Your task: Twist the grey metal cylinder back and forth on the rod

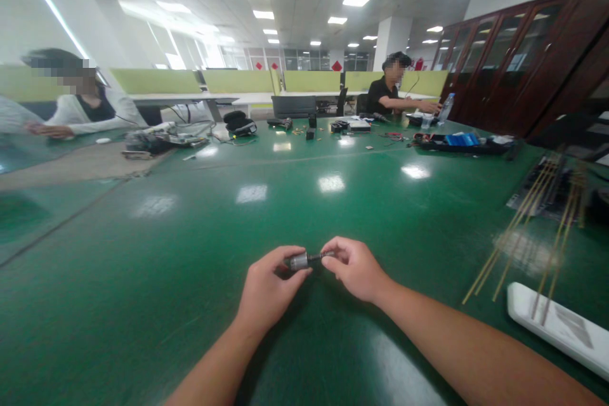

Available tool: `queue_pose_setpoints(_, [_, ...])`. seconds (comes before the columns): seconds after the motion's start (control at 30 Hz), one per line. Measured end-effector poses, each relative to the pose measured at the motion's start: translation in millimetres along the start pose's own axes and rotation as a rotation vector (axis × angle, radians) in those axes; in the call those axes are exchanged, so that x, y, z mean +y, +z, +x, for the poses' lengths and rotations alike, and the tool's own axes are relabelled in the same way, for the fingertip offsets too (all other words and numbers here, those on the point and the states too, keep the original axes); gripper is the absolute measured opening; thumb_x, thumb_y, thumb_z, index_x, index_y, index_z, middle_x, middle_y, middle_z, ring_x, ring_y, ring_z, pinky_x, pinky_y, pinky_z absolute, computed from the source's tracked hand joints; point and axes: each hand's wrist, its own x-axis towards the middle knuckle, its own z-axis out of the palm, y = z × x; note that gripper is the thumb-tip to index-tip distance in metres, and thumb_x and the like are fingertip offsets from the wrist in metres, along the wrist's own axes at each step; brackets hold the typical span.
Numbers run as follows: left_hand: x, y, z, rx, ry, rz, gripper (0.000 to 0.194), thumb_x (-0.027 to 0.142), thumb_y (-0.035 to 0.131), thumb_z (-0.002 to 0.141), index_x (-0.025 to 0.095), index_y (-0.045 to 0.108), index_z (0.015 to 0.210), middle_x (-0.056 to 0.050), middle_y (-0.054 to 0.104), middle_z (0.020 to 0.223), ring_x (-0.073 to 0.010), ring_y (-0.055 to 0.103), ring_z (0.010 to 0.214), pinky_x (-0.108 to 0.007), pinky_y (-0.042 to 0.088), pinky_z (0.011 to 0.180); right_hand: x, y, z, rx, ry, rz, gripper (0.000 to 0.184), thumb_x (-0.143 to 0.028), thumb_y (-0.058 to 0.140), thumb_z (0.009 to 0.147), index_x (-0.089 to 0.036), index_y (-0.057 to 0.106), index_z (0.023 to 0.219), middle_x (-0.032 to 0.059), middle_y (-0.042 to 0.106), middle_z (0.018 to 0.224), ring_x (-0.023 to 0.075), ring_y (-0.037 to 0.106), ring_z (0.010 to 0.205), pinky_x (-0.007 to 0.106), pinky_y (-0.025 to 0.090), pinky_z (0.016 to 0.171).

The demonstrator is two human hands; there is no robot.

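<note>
Low over the green tabletop (209,304), my left hand (265,287) grips a small silver metal cylinder (299,261) between thumb and fingers. From the cylinder's right side a thin dark shaft (314,258) sticks out, level with the table. My right hand (360,271) pinches the far end of that shaft between thumb and forefinger. Both hands are closed and face each other at the front middle of the table. The fingertips hide part of the cylinder and the shaft's end, so its exact kind cannot be made out.
At right, several thin brass-coloured rods (514,228) lie partly across a white tray (533,311). Farther back are a dark tool tray (466,147), a water bottle (446,109), a black case (240,125) and tangled electronics (157,139). One person sits left, another at back right.
</note>
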Motion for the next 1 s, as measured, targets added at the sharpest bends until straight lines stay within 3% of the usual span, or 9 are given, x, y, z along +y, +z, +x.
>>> queue_pose_setpoints(0.2, [-1.7, 0.5, 0.2, 0.002, 0.003, -0.003, 0.027, 0.034, 0.068, 0.079, 0.023, 0.069, 0.103, -0.003, 0.070, 0.101, -0.0186, 0.062, 0.077, -0.030, 0.051, 0.073, -0.1, 0.1, 0.0, 0.017, 0.001, -0.018, 0.013, -0.025, 0.061, 0.082, -0.017, 0.064, 0.091, -0.0040, 0.055, 0.060, 0.0113, 0.052, 0.052, 0.022, 0.038, 0.051])
queue_pose_setpoints(0.77, [-3.1, 0.8, -0.8, 0.026, 0.003, -0.016, 0.025, 0.030, 0.072, 0.078, 0.029, 0.068, 0.103, 0.004, 0.069, 0.101, -0.0156, 0.062, 0.079, -0.027, 0.049, 0.075, 0.5, -2.1, -1.2, 0.048, -0.031, -0.053, 0.012, -0.025, 0.060, 0.083, -0.017, 0.065, 0.092, -0.0043, 0.053, 0.059, 0.0110, 0.049, 0.051, 0.023, 0.037, 0.051])
queue_pose_setpoints(1.0, [-4.4, 0.5, 0.0, 0.052, 0.027, -0.006, 0.024, 0.030, 0.071, 0.078, 0.027, 0.069, 0.102, 0.002, 0.069, 0.101, -0.0172, 0.063, 0.080, -0.029, 0.049, 0.076, 2.9, -1.9, 0.1, 0.057, -0.032, -0.061, 0.013, -0.024, 0.061, 0.082, -0.017, 0.065, 0.092, -0.0043, 0.054, 0.058, 0.0109, 0.048, 0.050, 0.022, 0.036, 0.050])
